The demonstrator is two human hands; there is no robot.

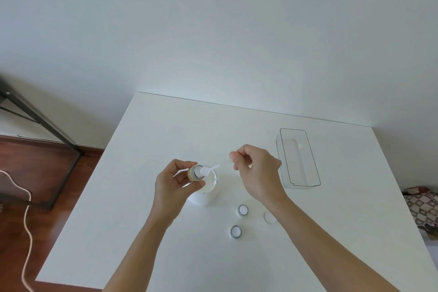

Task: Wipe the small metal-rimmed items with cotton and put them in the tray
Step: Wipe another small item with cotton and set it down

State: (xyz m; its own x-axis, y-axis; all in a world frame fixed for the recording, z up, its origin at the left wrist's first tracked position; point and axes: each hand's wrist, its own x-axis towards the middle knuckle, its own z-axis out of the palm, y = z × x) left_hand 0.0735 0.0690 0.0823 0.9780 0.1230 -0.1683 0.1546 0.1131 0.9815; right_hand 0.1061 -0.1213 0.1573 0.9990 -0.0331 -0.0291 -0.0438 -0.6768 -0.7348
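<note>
Cotton swab met the metal-rimmed item at centre frame: the left hand pinched the item tilted toward it, the right hand pinching the stick. Below, two more rimmed items waited on the counter. Right of centre, the clear tray stood unobstructed; a white tub sat under the hands.

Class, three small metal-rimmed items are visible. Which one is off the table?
The metal-rimmed item gripped by the left hand, with cotton at it; the other two lie on the table.
</note>
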